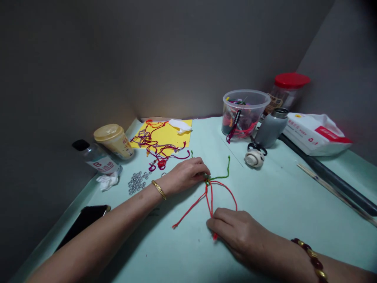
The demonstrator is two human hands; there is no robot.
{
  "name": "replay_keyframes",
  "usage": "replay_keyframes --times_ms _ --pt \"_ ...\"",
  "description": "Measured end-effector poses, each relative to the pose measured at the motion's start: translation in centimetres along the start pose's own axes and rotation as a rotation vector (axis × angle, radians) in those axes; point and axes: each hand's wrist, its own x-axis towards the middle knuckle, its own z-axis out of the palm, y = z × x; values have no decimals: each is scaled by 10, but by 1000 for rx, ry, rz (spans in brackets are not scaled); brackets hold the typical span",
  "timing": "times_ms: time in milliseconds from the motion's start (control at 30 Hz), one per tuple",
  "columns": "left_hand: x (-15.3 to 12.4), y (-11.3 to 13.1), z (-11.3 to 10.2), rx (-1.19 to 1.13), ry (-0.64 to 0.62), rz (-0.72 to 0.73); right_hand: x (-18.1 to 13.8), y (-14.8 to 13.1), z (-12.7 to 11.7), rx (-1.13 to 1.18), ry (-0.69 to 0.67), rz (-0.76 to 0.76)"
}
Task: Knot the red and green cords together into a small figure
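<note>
"Tension worries us most: if we pull unevenly on the two middle strands of red twisted cord (211, 207), the crossing with the green twisted cord (219, 177) could skew or slip loose. Where does it lie?"

"On the pale green tabletop (176, 255), between our hands, its centre partly hidden by our left fingers. Another red strand curves round to our right hand (240, 232), which hides its end, so we might trap it and drag it along."

"And how are we holding everything?"

"Our left hand (188, 173) reaches in from the left, palm down, fingertips pinched, it seems, on the green cord at the crossing. Our right hand sits nearer to us, fingers closed on the two middle red strands, a tip poking out below."

"What about our left forearm?"

"It slants just beside the small silvery ring-like pieces (137, 182); a careless sweep could scatter them"
</note>
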Motion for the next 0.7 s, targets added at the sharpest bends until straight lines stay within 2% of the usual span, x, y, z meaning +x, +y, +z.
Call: replay_keyframes --times_ms 167,467,700 --pt "-9 -2 7 -100 101 -40 3 -2 2 -36 -36 -28" --pt "-5 -4 10 -105 15 -33 21 -5 4 -132 -54 -122" --pt "0 -7 10 -53 -1 -9 18 -5 1 -114 -79 -194"
